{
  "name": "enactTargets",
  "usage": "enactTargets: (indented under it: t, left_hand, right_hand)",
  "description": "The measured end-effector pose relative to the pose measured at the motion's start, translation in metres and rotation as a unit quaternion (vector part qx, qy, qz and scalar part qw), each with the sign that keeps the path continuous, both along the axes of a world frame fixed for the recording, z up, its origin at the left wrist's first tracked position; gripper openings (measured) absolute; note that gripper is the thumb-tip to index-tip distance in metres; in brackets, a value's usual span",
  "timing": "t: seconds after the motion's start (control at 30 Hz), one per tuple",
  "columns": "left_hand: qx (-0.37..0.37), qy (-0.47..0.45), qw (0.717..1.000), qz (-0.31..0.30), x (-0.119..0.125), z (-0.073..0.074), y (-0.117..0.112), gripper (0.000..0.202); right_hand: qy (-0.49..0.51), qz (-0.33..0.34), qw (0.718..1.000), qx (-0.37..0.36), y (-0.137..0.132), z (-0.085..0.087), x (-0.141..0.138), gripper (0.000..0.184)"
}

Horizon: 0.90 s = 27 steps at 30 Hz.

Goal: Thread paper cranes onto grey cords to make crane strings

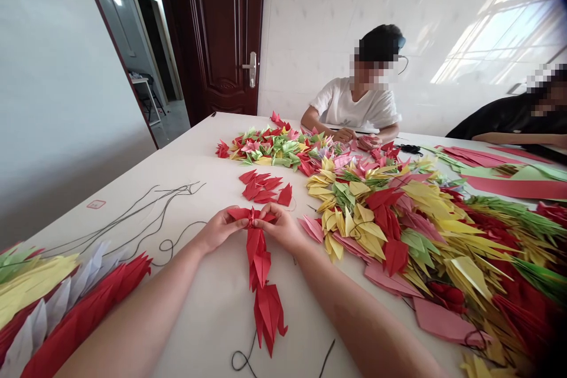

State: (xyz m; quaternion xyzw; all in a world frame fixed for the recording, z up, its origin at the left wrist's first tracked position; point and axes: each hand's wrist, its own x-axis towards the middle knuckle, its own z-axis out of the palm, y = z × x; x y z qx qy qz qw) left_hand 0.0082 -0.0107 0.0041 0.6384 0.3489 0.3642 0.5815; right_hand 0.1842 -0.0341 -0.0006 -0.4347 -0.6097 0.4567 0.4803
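My left hand (219, 228) and my right hand (281, 225) meet over a white table (199, 153), both pinching the top red paper crane (251, 215) of a strung chain of red cranes (263, 283). The chain runs toward me between my forearms, and a dark thread (243, 360) trails from its near end. A small cluster of loose red cranes (264, 188) lies just beyond my fingers.
A big heap of yellow, red, green and pink cranes (398, 224) fills the right side, with a smaller pile (274, 147) farther back. Crane strings (53, 301) lie at the near left beside loose threads (146, 212). Two seated people (358, 106) (522, 118) work at the far edge.
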Motion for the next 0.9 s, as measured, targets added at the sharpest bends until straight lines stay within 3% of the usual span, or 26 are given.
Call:
enactTargets:
  t: [0.3,0.57,0.9]
  left_hand:
    - [0.02,0.003,1.0,-0.017,-0.0011,0.0065,-0.002,0.029]
    - [0.002,0.009,0.999,-0.031,-0.0015,0.0099,-0.0036,0.028]
    - [0.006,0.013,1.0,-0.021,0.0005,0.0032,-0.0026,0.034]
  right_hand:
    - [0.06,0.037,0.997,-0.032,-0.0031,0.0059,-0.0023,0.03]
    - [0.02,0.036,0.999,-0.021,-0.0012,0.0012,-0.0009,0.031]
    - [0.0,0.033,0.999,-0.009,-0.0062,0.0063,-0.0005,0.028]
